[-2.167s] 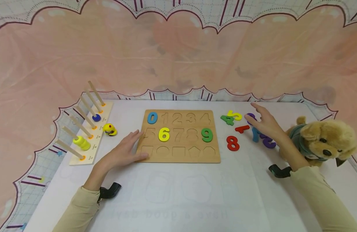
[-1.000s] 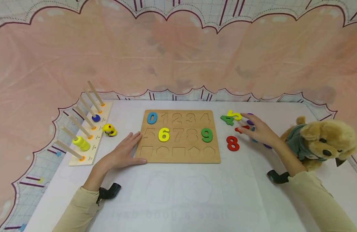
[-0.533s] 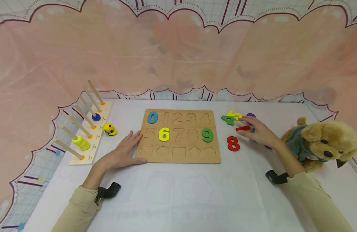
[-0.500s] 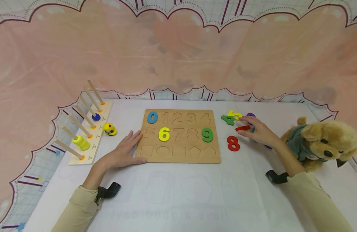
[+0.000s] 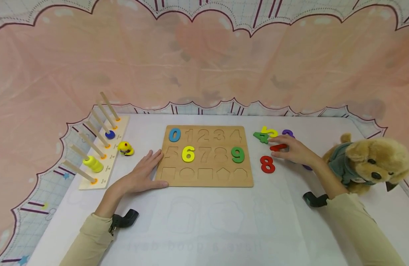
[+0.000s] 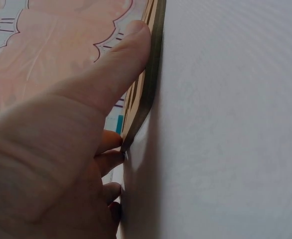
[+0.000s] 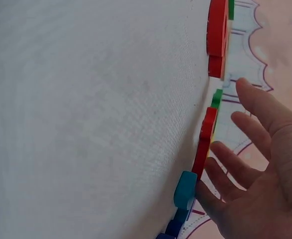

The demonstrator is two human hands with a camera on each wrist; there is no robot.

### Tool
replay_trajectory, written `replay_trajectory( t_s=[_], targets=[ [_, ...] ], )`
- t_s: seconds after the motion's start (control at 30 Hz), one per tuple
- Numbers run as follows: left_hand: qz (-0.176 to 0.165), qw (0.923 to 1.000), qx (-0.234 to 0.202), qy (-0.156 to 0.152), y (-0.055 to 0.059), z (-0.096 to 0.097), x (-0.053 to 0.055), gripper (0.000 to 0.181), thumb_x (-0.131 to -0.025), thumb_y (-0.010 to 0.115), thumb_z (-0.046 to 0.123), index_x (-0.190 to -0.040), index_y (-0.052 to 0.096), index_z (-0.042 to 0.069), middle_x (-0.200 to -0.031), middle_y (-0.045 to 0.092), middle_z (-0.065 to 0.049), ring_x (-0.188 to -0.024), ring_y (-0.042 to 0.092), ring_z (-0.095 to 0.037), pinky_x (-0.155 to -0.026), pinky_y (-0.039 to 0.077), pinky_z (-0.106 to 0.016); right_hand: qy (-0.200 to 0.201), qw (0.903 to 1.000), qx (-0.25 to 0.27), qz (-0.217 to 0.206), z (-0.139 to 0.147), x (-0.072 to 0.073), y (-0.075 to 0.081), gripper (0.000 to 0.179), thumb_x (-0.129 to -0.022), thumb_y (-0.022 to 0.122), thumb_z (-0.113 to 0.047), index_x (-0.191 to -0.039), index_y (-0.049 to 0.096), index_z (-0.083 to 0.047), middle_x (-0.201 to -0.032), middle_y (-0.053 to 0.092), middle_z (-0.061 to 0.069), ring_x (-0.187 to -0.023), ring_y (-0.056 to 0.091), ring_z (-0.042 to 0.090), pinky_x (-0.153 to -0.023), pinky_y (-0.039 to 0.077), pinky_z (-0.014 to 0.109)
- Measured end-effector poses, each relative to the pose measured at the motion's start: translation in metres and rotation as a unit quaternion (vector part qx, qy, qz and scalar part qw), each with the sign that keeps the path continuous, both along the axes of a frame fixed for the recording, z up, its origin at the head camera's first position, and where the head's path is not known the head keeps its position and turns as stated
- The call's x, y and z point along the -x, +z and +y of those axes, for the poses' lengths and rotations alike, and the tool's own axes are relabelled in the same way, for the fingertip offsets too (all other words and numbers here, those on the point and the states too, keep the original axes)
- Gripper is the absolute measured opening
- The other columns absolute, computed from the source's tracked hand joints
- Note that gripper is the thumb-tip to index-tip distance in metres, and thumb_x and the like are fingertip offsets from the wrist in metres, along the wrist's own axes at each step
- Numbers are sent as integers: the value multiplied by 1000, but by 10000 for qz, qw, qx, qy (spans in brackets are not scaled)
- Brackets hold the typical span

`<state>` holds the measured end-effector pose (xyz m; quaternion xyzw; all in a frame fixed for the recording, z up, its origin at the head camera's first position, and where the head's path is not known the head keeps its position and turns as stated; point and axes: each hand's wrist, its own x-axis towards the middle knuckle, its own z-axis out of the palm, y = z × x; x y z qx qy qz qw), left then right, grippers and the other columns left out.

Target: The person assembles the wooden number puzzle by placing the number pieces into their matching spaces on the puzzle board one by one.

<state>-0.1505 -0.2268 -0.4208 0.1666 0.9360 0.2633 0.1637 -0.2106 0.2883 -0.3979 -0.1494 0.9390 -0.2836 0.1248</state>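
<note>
In the head view my left hand [image 5: 141, 173] rests at the left edge of the wooden number board [image 5: 204, 180], fingers extended. Its thumb lies on the board's near left corner, also seen in the left wrist view. A blue 0 [image 5: 174, 135], a yellow 6 [image 5: 188, 154] and a green 9 [image 5: 237, 154] sit in the board. My right hand [image 5: 299, 151] hovers over loose number pieces, with thumb and fingers spread around a red 1 [image 5: 278, 147]. In the right wrist view its fingers stand apart, pinching nothing. A blue piece [image 7: 185, 190] lies under the hand, mostly hidden from the head view.
Beside the right hand lie a red 8 [image 5: 267, 164], a green 4 [image 5: 261, 137], a yellow number [image 5: 269, 131] and a purple number [image 5: 288, 132]. A plush dog [image 5: 370, 162] sits at the right. On the left stand a peg rack [image 5: 112, 159] and a small yellow toy [image 5: 126, 148].
My right hand has moved left and lower, from above the purple and blue pieces to around the red 1. My left hand has settled slightly against the board's edge.
</note>
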Motion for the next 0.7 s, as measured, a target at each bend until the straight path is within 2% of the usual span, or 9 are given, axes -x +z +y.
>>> replay_trajectory(
  t_s=[0.13,0.33,0.7],
  targets=[
    [-10,10000,8,19,0,1,1,109,-77,72,58,-156,16,8,-165,7,-14,-151,-4,-41,-117,5,-67,68,10000,-19,-31,1,2,0,53,-90,69,-27,-136,55,-6,-143,48,22,-138,32,45,-105,35,69],
    [0,10000,33,16,1,0,0,109,-78,72,58,-156,16,7,-164,8,-15,-151,-3,-43,-117,6,-68,202,9998,-26,-33,3,3,-3,44,-90,68,-17,-132,59,-6,-138,52,22,-131,40,42,-102,41,65],
    [-18,10000,48,17,2,1,-1,109,-78,72,58,-156,15,7,-164,8,-16,-151,-3,-43,-116,6,-69,358,9993,-25,-121,6,6,0,44,-90,68,-16,-132,59,-6,-136,51,23,-125,45,41,-98,46,61]
  ],
)
